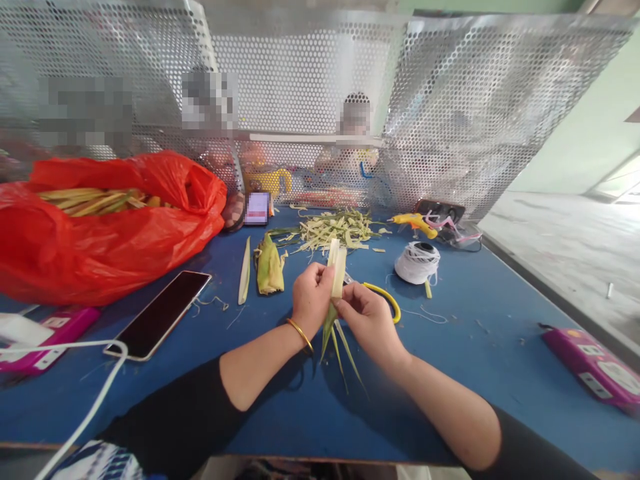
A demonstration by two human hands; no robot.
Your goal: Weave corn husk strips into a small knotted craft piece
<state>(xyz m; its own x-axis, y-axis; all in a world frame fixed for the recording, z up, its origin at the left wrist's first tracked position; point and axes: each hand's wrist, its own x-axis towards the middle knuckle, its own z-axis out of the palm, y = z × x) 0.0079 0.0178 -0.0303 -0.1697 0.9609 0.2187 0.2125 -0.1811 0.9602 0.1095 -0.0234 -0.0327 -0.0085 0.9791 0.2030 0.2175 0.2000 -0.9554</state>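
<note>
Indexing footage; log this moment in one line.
left hand: holds leaf strip | right hand: pinches it lower down | scissors: partly behind right hand

The left forearm (pixel 267 370) slants up from the lower left of the frame, the right forearm (pixel 447 403) from the lower right. Near the centre I see the left hand (pixel 311 297) with its fingers (pixel 317 269) curled in; the right hand (pixel 370 321), slightly lower and just beside it, pinches with thumb (pixel 345 309) and forefinger (pixel 352 292).
</note>
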